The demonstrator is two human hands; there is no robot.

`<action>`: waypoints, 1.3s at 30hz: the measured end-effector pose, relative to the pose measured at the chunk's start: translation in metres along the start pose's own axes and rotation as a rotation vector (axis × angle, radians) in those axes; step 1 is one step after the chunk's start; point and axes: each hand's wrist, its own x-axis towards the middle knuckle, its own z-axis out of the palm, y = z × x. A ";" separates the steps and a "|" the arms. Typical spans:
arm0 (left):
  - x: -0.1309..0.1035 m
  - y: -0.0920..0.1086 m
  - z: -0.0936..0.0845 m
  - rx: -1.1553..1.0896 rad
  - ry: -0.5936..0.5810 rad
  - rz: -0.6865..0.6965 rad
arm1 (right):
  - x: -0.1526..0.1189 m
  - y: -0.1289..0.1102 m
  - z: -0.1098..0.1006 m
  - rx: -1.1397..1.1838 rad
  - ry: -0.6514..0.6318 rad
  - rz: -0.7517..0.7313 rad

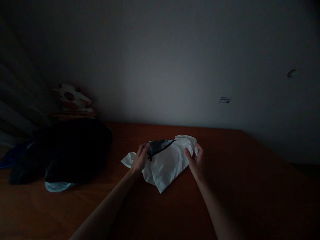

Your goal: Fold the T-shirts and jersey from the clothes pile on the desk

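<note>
Both forearms reach in from the near side and angle inward, the left one slanting more, with the hands well apart at either end of a white cloth (168,163). The left hand (140,159) grips its left part, thumb on top and fingers bent around the far side; the right hand (195,160) pinches the right end, thumb laid over the fabric and fingers curled behind it.

The cloth is thin, soft and creased, loosely folded, with a grey panel (160,145) edged by a narrow black strip (162,151). One corner pokes out left of the left hand, and another points down toward the near side. It is held over the reddish-brown, smooth worktop (225,160), nearer the far edge than the near side and left of the far right corner; whether all of it rests there I cannot tell.

Toward the left of the worktop sits a rumpled heap of dark fabric (77,150), with a pale blue piece (58,186) showing beneath its near edge.
</note>
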 end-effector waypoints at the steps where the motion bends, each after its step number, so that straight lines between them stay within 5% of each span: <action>1: -0.004 0.000 0.002 0.033 -0.077 -0.022 | -0.003 -0.003 -0.003 -0.103 -0.087 -0.081; 6: -0.018 0.001 0.010 -0.009 -0.240 -0.197 | -0.018 -0.025 -0.014 -0.348 -0.796 -0.261; 8: -0.016 -0.003 0.011 -0.017 -0.280 -0.210 | -0.020 -0.030 -0.015 -0.389 -0.931 -0.294; 11: -0.009 -0.007 0.006 0.084 -0.330 -0.075 | -0.016 -0.029 -0.015 -0.378 -0.908 -0.313; 14: -0.001 -0.009 -0.007 0.397 -0.277 0.210 | -0.008 -0.020 -0.016 -0.343 -0.854 -0.333; 18: 0.002 -0.014 -0.017 0.826 -0.347 0.560 | -0.001 -0.007 -0.020 -0.515 -0.514 -0.355; 21: -0.002 -0.016 -0.015 0.972 -0.503 0.586 | -0.002 -0.002 -0.022 -0.674 -0.254 -0.246; 23: -0.007 -0.013 -0.012 1.008 -0.601 0.602 | -0.004 0.000 -0.022 -0.716 -0.226 -0.125; 26: -0.013 -0.005 -0.010 0.957 -0.737 0.677 | -0.004 -0.001 -0.020 -0.542 -0.419 -0.015; 29: -0.017 0.002 -0.011 0.835 -0.822 0.692 | 0.000 -0.006 -0.018 -0.119 -0.811 0.052; 32: -0.019 0.003 -0.012 0.798 -0.647 0.758 | 0.004 -0.012 -0.017 0.048 -0.995 0.095; 34: -0.019 0.001 -0.012 0.853 -0.562 0.796 | 0.008 -0.013 -0.017 -0.033 -0.838 0.026; 37: -0.017 -0.003 -0.012 0.961 -0.703 0.706 | 0.012 -0.010 -0.019 -0.200 -0.450 -0.049; 39: -0.016 -0.006 -0.010 1.028 -0.755 0.613 | 0.012 -0.009 -0.020 -0.240 -0.325 -0.022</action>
